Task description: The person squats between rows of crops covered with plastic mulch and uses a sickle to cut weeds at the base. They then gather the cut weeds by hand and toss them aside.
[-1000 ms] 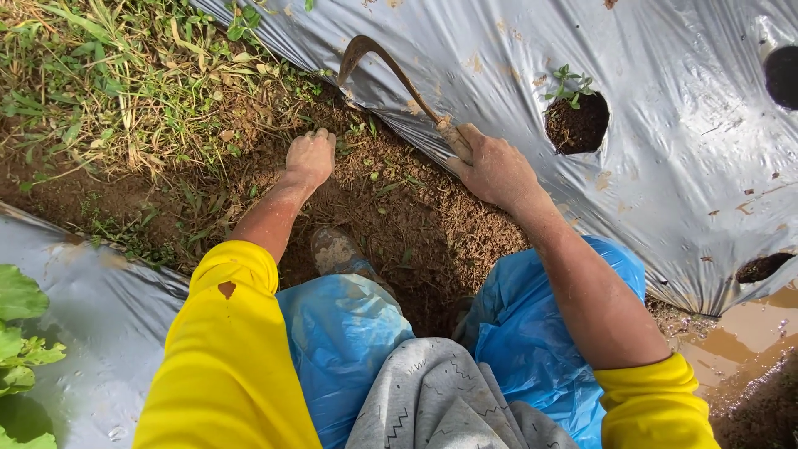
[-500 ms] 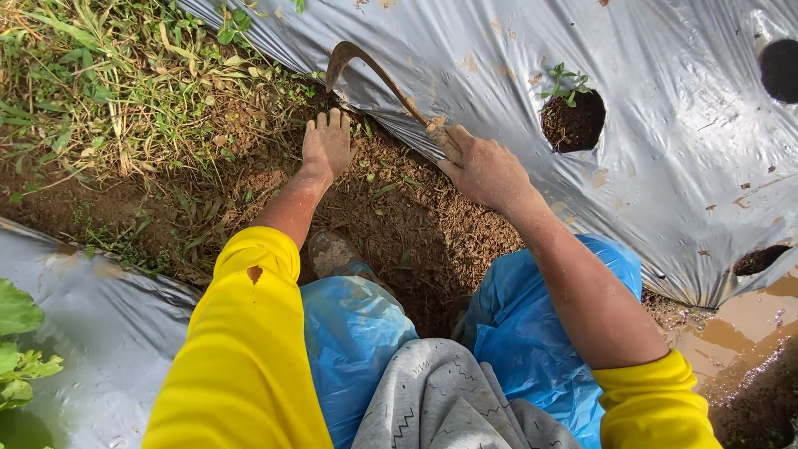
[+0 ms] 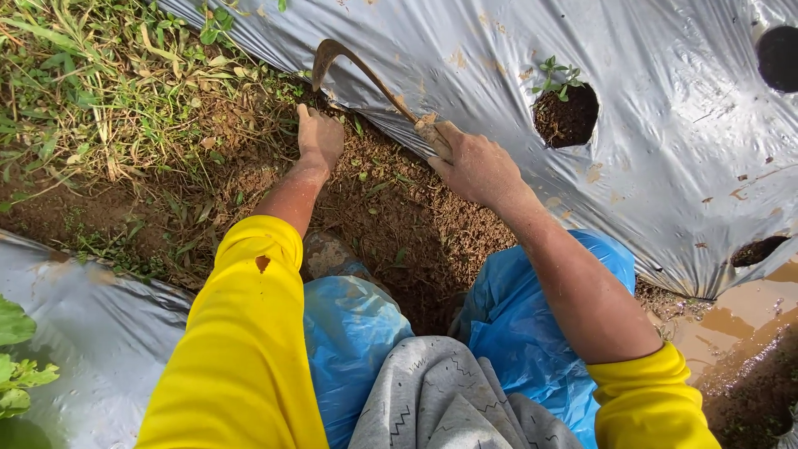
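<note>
One curved rusty sickle (image 3: 357, 71), rt hand (image 3: 475, 170)

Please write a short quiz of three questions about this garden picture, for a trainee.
1. True or false: the right hand holds the sickle by its handle.
2. What does the left hand rest on? A) plastic sheet B) soil C) puddle
3. What grows in the hole nearest the sickle?

Key: 1. True. 2. B, the soil beside the plastic sheet. 3. A small green seedling.
</note>
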